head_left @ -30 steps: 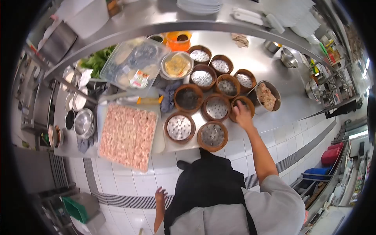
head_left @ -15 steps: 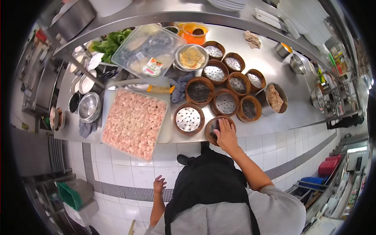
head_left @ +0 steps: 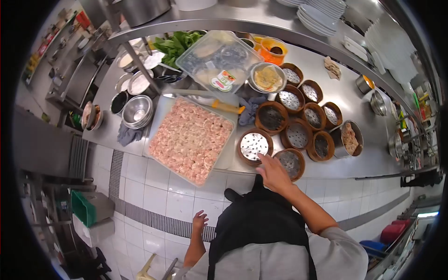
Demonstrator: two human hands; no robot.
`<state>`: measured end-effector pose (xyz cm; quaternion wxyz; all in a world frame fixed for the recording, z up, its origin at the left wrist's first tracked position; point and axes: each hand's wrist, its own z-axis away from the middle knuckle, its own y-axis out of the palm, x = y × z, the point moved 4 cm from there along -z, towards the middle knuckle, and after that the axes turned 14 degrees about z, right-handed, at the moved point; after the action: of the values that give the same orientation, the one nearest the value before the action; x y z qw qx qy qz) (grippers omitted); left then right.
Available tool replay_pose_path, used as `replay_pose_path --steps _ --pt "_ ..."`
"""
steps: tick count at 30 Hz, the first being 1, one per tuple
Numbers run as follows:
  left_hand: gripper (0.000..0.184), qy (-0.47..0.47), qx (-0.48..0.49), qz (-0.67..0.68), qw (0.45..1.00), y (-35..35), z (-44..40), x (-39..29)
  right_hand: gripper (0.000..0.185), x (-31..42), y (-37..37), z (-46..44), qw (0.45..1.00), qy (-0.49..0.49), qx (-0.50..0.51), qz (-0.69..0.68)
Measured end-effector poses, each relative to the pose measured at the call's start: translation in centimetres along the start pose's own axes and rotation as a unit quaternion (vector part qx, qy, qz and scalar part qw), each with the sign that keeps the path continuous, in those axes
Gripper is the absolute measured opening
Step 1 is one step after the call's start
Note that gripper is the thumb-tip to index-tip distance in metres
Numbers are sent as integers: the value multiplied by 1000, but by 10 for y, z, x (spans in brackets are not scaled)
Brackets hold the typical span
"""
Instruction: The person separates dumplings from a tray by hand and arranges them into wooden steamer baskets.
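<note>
Small round bamboo steamers with perforated metal plates stand grouped on the steel counter. My right hand (head_left: 276, 174) is at the counter's front edge, fingers stretched out and holding nothing. Its fingertips lie between a steamer with a shiny plate (head_left: 254, 145) and the front steamer with a dull plate (head_left: 290, 161); whether they touch either rim I cannot tell. My left hand (head_left: 199, 221) hangs low over the floor, holding nothing, its fingers loosely bent and apart. To the left, a tray of pale pink meat portions (head_left: 191, 137) sits on a white board and juts over the counter edge.
A knife with a yellow handle (head_left: 227, 106) lies behind the tray. A clear plastic container (head_left: 217, 60), a metal bowl of yellow food (head_left: 267, 78) and leafy greens (head_left: 175, 48) are farther back. A pot of minced meat (head_left: 350, 139) stands right. A steel shelf (head_left: 261, 30) crosses above.
My right hand has come off the front steamer and shifted left, toward the steamer beside it. The whole view has moved, so the counter appears farther right. My left hand still hangs low.
</note>
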<state>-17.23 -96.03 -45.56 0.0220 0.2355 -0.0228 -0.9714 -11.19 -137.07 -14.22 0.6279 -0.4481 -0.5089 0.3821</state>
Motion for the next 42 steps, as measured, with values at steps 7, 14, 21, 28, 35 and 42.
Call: replay_pose_path --steps 7,14,21,28,35,42 --pt "41 26 -15 4 1000 4 10 -11 56 -2 58 -75 983 -38 -19 178" --pt "35 248 -22 105 963 -8 33 -55 38 -9 50 -56 990 -46 30 128" --pt "30 516 -99 1 851 12 62 -223 21 36 50 -59 986 -85 -119 -81" --pt "29 601 -36 -146 785 69 114 -386 28 86 69 -87 978 -103 -43 -176" --pt "31 617 70 -345 704 162 129 -458 28 93 74 -139 974 -142 -113 -139" --pt "31 650 190 -434 595 215 85 -476 37 112 41 -161 978 -34 -166 -122"
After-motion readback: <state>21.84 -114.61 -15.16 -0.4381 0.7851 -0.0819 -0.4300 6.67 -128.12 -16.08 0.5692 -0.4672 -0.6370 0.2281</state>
